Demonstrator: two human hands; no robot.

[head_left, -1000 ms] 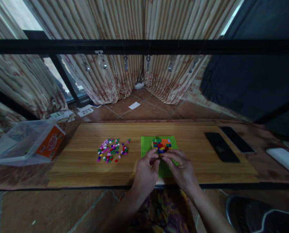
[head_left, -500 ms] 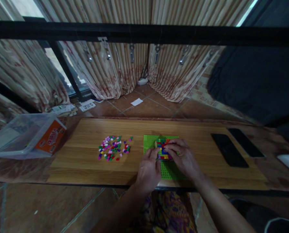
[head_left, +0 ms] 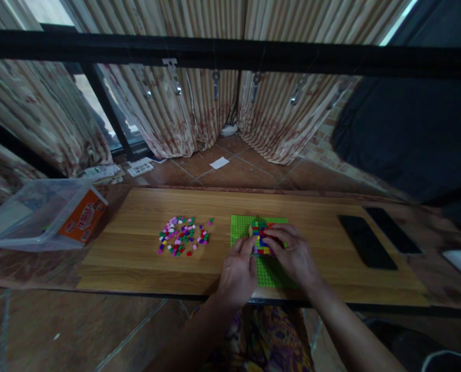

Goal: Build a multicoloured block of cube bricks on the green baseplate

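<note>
A block built of small multicoloured toy bricks [head_left: 260, 241] stands on a green studded baseplate [head_left: 271, 277], near the middle of the table. Against its left side press the fingertips of my left hand [head_left: 237, 268], thumb and fingers closed at the edge. My right hand [head_left: 295, 254] curls over the right part of the block, thumb and forefinger touching its top. Whether a single loose brick sits between those fingers is hidden. To the left lies a scattered pile of loose toy bricks [head_left: 181, 240] in pink, white, green, red and purple.
The wooden table [head_left: 117, 258] runs wide before me. Two dark phone-like slabs [head_left: 367, 242] lie at its right. A clear plastic bin [head_left: 40, 212] with an orange label stands at the left. A black rail [head_left: 230, 53] crosses in front of the curtains, with metal clips hanging below it.
The view has shifted very slightly. Both hands stay at the brick block, with the right fingers moved only a little over its top.
</note>
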